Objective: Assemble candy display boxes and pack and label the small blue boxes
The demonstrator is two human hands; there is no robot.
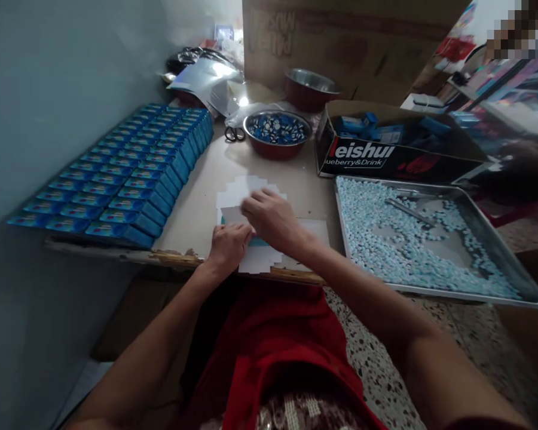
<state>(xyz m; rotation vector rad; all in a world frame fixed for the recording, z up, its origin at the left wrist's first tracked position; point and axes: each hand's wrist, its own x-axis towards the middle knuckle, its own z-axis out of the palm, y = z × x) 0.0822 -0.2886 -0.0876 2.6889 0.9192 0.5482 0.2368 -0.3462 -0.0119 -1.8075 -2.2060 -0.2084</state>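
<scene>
A spread of flat white carton blanks lies on the brown board in front of me. My left hand is curled, its fingers pressed down on one blank with a teal edge. My right hand lies just above it, its fingers bent and pinching the upper part of the same blank. Both hands touch each other over the pile.
Rows of blue boxes fill the board's left side by the wall. A metal bowl of blue-white pieces and scissors sit behind. A tray of pale blue tablets is right. A black carton and another person's hand lie beyond.
</scene>
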